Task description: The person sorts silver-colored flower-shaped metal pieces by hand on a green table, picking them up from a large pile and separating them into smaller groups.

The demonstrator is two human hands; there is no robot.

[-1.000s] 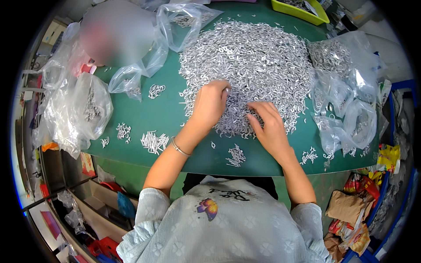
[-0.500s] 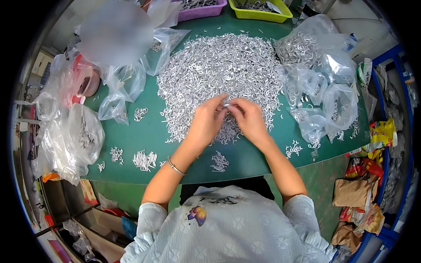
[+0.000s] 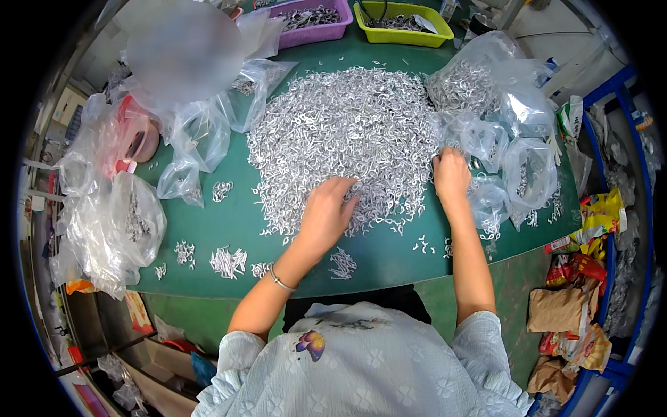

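A broad heap of small silvery metal pieces (image 3: 340,118), many hook-shaped or curved, lies on the green table. My left hand (image 3: 326,212) rests over the heap's near side, its fingers stretched out and the thumb apart. At the heap's right edge my right hand (image 3: 453,174) has its fingers curled in beside the clear plastic bags. A small dark spot shows at those fingertips; what they hold, if anything, cannot be made out. Between my arms, near the table's front edge, is a little pile of straight metal pieces (image 3: 342,264).
Small sorted piles (image 3: 228,262) line the front left. Clear bags of metal parts (image 3: 467,87) crowd the right, and more bags (image 3: 132,229) the left, near a pink container (image 3: 142,139). A purple tray (image 3: 316,31) and a yellow tray (image 3: 403,31) stand at the back.
My hands were together over the heap, fingers meeting at a small metal piece. Now they are apart: the right has moved right to the bags, the left slightly down and opened.
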